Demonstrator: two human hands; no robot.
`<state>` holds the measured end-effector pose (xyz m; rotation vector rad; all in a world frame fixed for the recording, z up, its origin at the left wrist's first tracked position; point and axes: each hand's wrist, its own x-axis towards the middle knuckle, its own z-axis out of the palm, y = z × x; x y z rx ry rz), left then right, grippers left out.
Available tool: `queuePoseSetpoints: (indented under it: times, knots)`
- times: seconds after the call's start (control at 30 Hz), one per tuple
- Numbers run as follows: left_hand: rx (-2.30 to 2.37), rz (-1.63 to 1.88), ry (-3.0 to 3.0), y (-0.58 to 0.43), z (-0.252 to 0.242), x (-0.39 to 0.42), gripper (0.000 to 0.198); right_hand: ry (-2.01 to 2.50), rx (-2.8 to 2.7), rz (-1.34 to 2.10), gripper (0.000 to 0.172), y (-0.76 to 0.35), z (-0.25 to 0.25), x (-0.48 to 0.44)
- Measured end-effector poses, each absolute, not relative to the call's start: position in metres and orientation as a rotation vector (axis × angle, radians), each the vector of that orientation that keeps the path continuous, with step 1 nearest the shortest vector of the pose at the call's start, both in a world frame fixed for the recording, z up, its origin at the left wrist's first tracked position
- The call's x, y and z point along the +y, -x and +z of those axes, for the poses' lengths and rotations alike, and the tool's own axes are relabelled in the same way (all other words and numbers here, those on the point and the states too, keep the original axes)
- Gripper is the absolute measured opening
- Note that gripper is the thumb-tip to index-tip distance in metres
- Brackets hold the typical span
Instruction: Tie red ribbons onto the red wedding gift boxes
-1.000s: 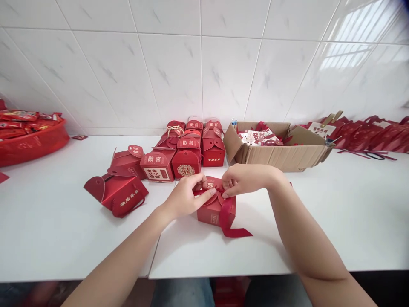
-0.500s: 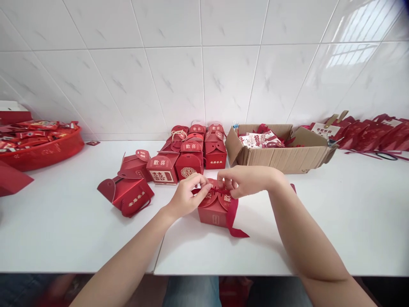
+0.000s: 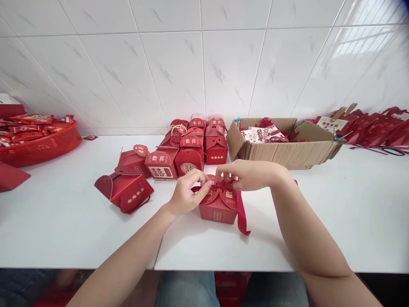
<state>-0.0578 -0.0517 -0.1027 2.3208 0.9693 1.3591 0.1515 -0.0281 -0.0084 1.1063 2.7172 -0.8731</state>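
A red gift box [image 3: 218, 212] with rounded top flaps stands on the white table in front of me. Across its top runs a dark red ribbon [image 3: 243, 217], whose loose end hangs down the right side onto the table. My left hand [image 3: 191, 190] pinches the ribbon at the left of the box top, where a small loop shows by the fingers. At the right of the top, my right hand [image 3: 246, 175] has its fingers curled round the ribbon; its fingertips are partly hidden.
Several finished-looking red boxes [image 3: 189, 157] stand behind, with two more [image 3: 132, 194] to the left. A cardboard box [image 3: 277, 154] holds packets. At far left is a red basin [image 3: 47, 147] of wrapped snacks; red bags [image 3: 380, 130] lie far right, near a tiled wall.
My right hand has drawn slightly right with the ribbon, and the hanging ribbon end has swung away from the box's front. The left hand keeps its pinch. The view has tipped down slightly.
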Motion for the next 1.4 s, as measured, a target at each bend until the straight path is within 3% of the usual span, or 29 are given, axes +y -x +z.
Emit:
queuePoseSetpoints:
  times: [0.47, 0.77, 1.0, 1.4]
  knots:
    - [1.062, 1.35, -2.314, 0.062, -0.103, -0.053, 0.02, -1.007, 2.745, -0.874, 0.044, -0.156, -0.011, -0.03]
    - [1.02, 1.454, -2.616, 0.059, -0.091, -0.045, 0.018, -1.038, 2.754, -0.823, 0.025, -0.161, -0.008, -0.039]
    - [0.941, 1.244, -2.722, 0.061, -0.077, -0.033, 0.022, -1.058, 2.705, -0.76, 0.023, -0.155, -0.005, -0.039]
    - [1.027, 1.249, -2.361, 0.056, -0.092, -0.021, 0.023, -1.13, 2.589, -0.713, 0.04, -0.151, -0.013, -0.036]
